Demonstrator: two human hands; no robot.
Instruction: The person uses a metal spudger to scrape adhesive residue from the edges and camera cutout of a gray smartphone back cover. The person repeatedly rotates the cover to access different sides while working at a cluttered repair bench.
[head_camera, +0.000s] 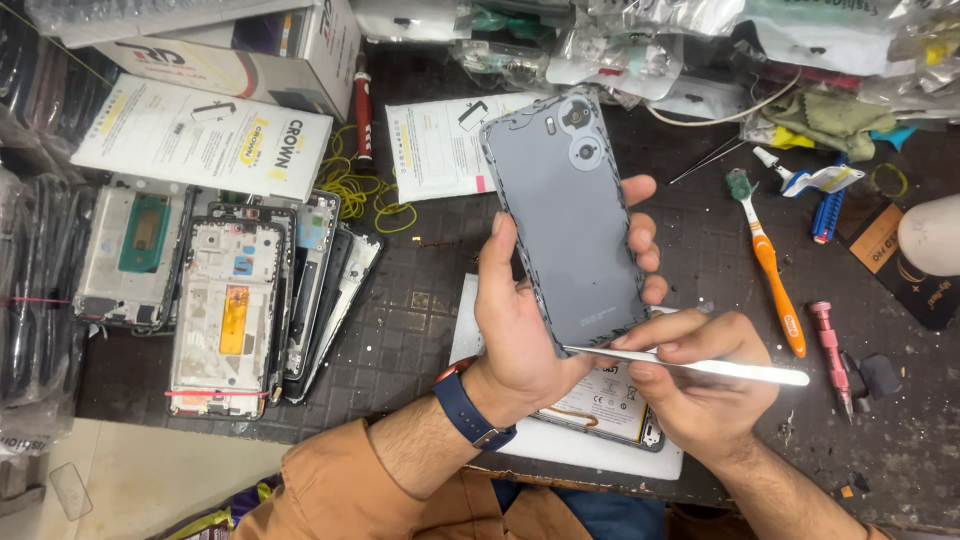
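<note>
My left hand (530, 320) grips a grey phone back cover (570, 215) and holds it upright above the mat, its camera cut-outs at the top. A blue watch is on that wrist. My right hand (700, 385) pinches a thin flat metal pry tool (720, 368), whose left tip touches the cover's lower edge. Under both hands lies an opened phone body (612, 405) with its battery showing, resting on a white sheet (590, 450).
A dark work mat (400, 330) covers the bench. Several stripped phone frames (235, 300) lie at the left under white boxes (200, 135). An orange toothbrush (768, 262), a red screwdriver (832, 355), yellow rubber bands (360, 190) and plastic bags (640, 45) lie around.
</note>
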